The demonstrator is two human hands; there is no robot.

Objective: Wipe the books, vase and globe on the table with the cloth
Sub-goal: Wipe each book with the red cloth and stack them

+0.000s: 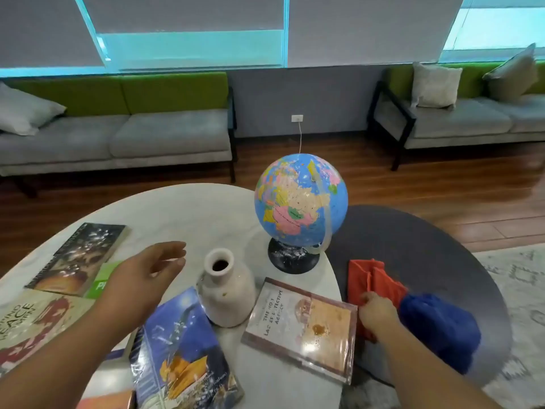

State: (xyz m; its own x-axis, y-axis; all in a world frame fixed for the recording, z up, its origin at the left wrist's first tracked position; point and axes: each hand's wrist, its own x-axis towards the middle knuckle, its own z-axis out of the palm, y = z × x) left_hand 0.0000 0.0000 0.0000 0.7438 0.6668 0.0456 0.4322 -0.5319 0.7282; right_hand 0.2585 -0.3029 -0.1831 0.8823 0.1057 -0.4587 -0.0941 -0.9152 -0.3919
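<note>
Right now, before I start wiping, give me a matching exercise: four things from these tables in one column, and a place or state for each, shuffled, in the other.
1. globe
2. vase
3. orange cloth
4. blue cloth

A. gripped by the right hand
B. on a black base
C. bunched on the dark table, untouched
D. upright between the blue book and the detective book

Pairs: 1-B, 2-D, 3-A, 4-C

Bright window daylight, glare on plastic-wrapped books, wide-angle bending at edges
</note>
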